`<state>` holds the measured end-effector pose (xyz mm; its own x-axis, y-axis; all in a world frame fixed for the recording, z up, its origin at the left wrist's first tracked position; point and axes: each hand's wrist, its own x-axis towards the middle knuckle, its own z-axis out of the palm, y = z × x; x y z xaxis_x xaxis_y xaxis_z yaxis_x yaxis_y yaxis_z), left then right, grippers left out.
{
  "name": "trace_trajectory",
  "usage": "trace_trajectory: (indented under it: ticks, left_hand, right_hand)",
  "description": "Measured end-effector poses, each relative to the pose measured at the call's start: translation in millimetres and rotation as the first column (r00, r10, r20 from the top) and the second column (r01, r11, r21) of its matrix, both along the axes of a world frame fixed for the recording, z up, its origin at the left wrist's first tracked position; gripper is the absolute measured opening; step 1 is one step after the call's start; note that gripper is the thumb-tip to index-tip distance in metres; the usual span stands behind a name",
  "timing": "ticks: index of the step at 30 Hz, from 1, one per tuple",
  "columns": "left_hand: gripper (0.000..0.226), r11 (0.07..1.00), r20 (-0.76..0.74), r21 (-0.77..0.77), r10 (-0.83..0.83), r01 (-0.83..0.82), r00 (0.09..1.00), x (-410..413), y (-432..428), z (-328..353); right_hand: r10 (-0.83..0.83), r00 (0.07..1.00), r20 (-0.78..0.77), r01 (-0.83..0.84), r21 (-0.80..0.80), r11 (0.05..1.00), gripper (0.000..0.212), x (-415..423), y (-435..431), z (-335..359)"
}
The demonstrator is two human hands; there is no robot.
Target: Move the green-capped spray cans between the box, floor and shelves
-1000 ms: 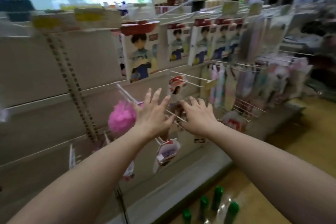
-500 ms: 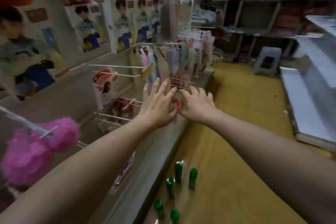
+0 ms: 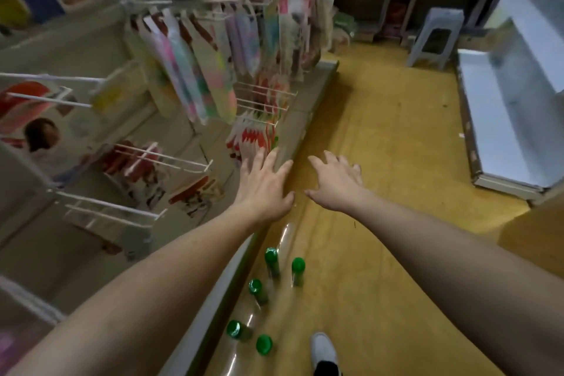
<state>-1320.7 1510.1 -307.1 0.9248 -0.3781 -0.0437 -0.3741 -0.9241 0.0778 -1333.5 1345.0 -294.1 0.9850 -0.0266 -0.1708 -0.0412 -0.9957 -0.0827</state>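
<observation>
The red-and-white packets (image 3: 254, 139) hang in a close row on a wire hook (image 3: 259, 122) low on the display rack, flat faces toward the aisle, long axis vertical, the row running outward along the hook. Print on them is too blurred to read. The left hand (image 3: 264, 185) reaches forward, palm down, fingers straight and spread; its fingertips lie at the lower edge of the packets, contact uncertain, nothing gripped. The right hand (image 3: 334, 185) is extended beside it over the yellow floor (image 3: 381, 137), fingers spread and relaxed, holding nothing; its far fingers are partly hidden behind the knuckles. Green-capped bottles (image 3: 271, 262) stand upright on the floor by the shelf base (image 3: 308, 107). A white shoe (image 3: 323, 348) is cut off by the bottom edge. A plastic stool (image 3: 436, 36) stands well apart.
</observation>
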Motion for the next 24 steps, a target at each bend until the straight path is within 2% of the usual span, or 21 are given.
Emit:
trace_trajectory:
  ticks: [7, 13, 18, 21, 24]
  left_hand:
    - [0.073, 0.989, -0.264, 0.043, 0.149, -0.143, 0.953, 49, -12, -127]
    - [0.071, 0.98, -0.532, 0.07, 0.193, -0.184, 0.824, 17, 15, -274]
    - [0.074, 0.974, -0.627, 0.143, 0.228, -0.178, 0.745, -26, 41, -391]
    - [0.075, 0.959, -0.71, 0.125, 0.266, -0.255, 0.652, -57, 46, -451]
    - [0.079, 0.945, -0.746, 0.152, 0.302, -0.29, 0.594, -91, 47, -502]
  right_hand:
    - [0.071, 0.969, -0.236, -0.061, 0.048, 0.997, 0.07, 67, -34, -139]
    - [0.147, 0.872, -0.466, -0.125, 0.078, 0.989, 0.072, 60, -29, -285]
    - [0.111, 0.84, -0.531, -0.098, 0.052, 0.994, 0.069, 45, -18, -396]
    - [0.126, 0.811, -0.571, -0.114, 0.057, 0.992, 0.073, 39, -12, -449]
    - [0.152, 0.821, -0.551, -0.133, 0.074, 0.988, 0.072, 38, -5, -494]
